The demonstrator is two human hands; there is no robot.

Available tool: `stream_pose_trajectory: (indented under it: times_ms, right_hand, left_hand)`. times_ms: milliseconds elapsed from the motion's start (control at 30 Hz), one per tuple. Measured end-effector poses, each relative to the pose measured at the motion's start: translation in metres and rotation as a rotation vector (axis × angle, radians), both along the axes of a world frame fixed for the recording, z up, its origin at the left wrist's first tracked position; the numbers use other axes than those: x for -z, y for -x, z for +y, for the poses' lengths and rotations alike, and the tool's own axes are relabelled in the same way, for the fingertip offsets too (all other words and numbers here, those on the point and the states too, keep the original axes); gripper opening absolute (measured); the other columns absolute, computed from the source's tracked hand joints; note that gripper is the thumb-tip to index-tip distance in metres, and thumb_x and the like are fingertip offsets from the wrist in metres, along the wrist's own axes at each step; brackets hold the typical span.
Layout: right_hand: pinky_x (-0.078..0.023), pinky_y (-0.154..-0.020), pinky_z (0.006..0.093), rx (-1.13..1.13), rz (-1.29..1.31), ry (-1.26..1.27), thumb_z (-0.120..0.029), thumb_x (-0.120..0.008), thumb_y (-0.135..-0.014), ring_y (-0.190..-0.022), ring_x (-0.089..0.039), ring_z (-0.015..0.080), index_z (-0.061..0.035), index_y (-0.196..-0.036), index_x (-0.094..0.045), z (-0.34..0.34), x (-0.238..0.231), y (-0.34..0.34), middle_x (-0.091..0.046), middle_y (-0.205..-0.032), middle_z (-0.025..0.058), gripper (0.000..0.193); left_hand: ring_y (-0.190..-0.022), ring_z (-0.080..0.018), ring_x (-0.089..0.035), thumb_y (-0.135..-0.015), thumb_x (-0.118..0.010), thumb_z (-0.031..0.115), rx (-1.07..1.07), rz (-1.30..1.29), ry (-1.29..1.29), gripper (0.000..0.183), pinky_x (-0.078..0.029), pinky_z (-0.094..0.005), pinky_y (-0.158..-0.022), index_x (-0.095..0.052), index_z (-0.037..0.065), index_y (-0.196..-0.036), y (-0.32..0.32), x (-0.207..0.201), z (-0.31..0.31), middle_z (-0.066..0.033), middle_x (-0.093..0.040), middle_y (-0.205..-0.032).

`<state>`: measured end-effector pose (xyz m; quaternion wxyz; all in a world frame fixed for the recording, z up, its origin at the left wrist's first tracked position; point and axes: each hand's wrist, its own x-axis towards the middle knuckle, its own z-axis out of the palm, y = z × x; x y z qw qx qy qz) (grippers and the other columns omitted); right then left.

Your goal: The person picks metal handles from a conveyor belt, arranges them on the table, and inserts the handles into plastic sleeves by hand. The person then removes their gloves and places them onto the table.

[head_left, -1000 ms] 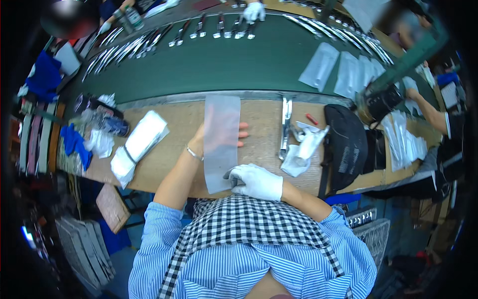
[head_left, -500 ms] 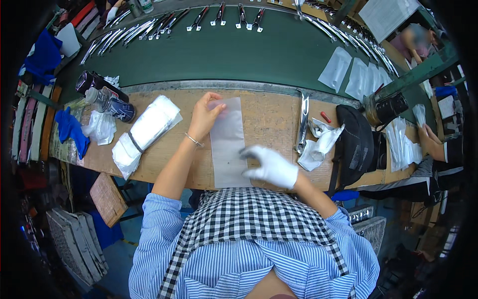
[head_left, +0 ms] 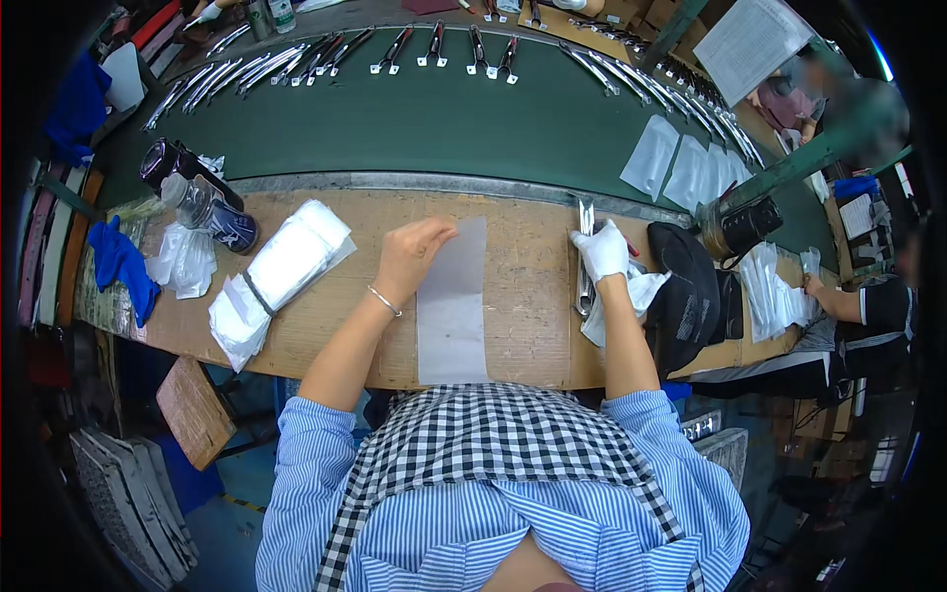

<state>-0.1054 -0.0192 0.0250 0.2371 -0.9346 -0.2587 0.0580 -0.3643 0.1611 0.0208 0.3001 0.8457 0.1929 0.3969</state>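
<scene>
My bare left hand [head_left: 412, 259] pinches the top left corner of a translucent plastic bag [head_left: 451, 326], which lies flat and upright in front of me, its lower end by my checked apron. To the right, my right hand [head_left: 602, 253], in a white glove, closes around a long, shiny chrome metal part [head_left: 586, 219] that lies along the table; the glove hides its middle. A crumpled white wrapping [head_left: 646, 290] is beside it, partly under my right wrist.
A bundle of white bags [head_left: 296, 259] with a dark band lies left, beside a plastic bottle [head_left: 219, 217] and blue cloth [head_left: 120, 266]. A black bag [head_left: 681, 291] sits right. Beyond the table, a green belt [head_left: 473, 128] carries several metal parts. At far right is another person's hand [head_left: 817, 286].
My right hand has moved from over the plastic bag to the right, onto the chrome part. My left hand still holds the bag's top corner. The view has shifted slightly.
</scene>
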Motion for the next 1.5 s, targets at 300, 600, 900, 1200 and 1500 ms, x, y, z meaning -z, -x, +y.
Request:
stream_pose_trajectory:
  times_ms: [300,600,900,1200,1500]
  right_hand:
    - [-0.044,-0.051,0.0202,-0.366,0.505,-1.061,-0.017,-0.070,-0.087,-0.060,-0.054,0.0060,-0.0037,-0.097,-0.062,0.026,-0.118,0.065,-0.061,-0.075,0.0007,0.018]
    - [-0.050,-0.069,0.0321,-0.607,0.378,-0.682,-0.032,-0.071,-0.083,-0.072,-0.062,0.0176,0.0003,-0.093,-0.066,0.030,-0.108,0.082,-0.067,-0.079,0.0098,0.035]
    - [-0.047,-0.068,0.0354,-0.629,0.387,-0.566,-0.034,-0.072,-0.080,-0.069,-0.059,0.0229,0.0019,-0.089,-0.065,0.024,-0.101,0.095,-0.064,-0.076,0.0140,0.037]
    - [-0.048,-0.074,0.0298,-0.624,0.613,-0.559,-0.027,-0.069,-0.086,-0.079,-0.059,0.0149,0.0012,-0.099,-0.064,0.014,-0.086,0.092,-0.065,-0.085,0.0070,0.031]
    - [-0.046,-0.092,0.0325,-0.846,0.728,-0.693,-0.024,-0.055,-0.095,-0.105,-0.059,0.0202,0.0018,-0.120,-0.058,0.005,-0.082,0.086,-0.064,-0.111,0.0116,0.036]
  left_hand:
    - [-0.070,-0.0169,-0.064,-0.081,-0.069,0.024,0.104,0.091,-0.583,0.015,-0.051,-0.0302,-0.057,-0.062,0.011,-0.080,-0.002,-0.021,-0.002,-0.0015,-0.065,-0.079]
    - [-0.067,-0.0190,-0.063,-0.079,-0.069,0.024,0.182,0.108,-0.644,0.018,-0.051,-0.0311,-0.058,-0.064,0.009,-0.086,-0.003,-0.045,-0.019,-0.0031,-0.065,-0.082]
    - [-0.071,-0.0218,-0.063,-0.074,-0.075,0.021,0.178,-0.184,-0.641,0.020,-0.051,-0.0305,-0.057,-0.068,0.007,-0.087,0.001,-0.083,-0.047,-0.0053,-0.069,-0.094]
    - [-0.067,-0.0197,-0.057,-0.075,-0.077,0.021,0.509,0.168,-0.381,0.019,-0.046,-0.0324,-0.057,-0.064,0.007,-0.073,0.005,-0.115,-0.044,-0.0045,-0.057,-0.075]
    - [-0.066,-0.0201,-0.055,-0.075,-0.077,0.015,0.472,0.100,-0.373,0.017,-0.044,-0.0318,-0.057,-0.064,0.004,-0.076,-0.001,-0.142,-0.041,-0.0058,-0.055,-0.074]
